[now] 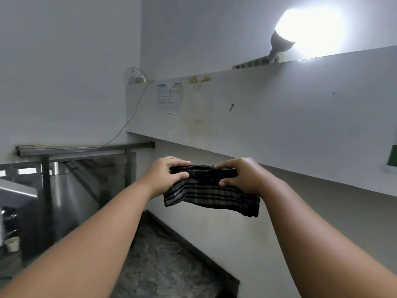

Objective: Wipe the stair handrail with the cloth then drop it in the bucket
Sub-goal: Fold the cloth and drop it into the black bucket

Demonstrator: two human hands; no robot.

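Note:
A dark checked cloth [209, 193] hangs folded in front of me, held up in the air by both hands. My left hand [166, 174] grips its upper left edge and my right hand [243, 176] grips its upper right edge, thumbs toward me. A metal stair handrail [86, 149] runs along the left side, behind and left of my left hand, on dark posts. The cloth does not touch the rail. No bucket is in view.
A white half wall [279, 125] slopes across the right, with a lit bulb [281, 43] on its top edge and papers [169, 97] stuck to it. Speckled stone steps [163, 263] lie below. A cable [129, 121] hangs down to the rail. A small cup [12, 244] stands at lower left.

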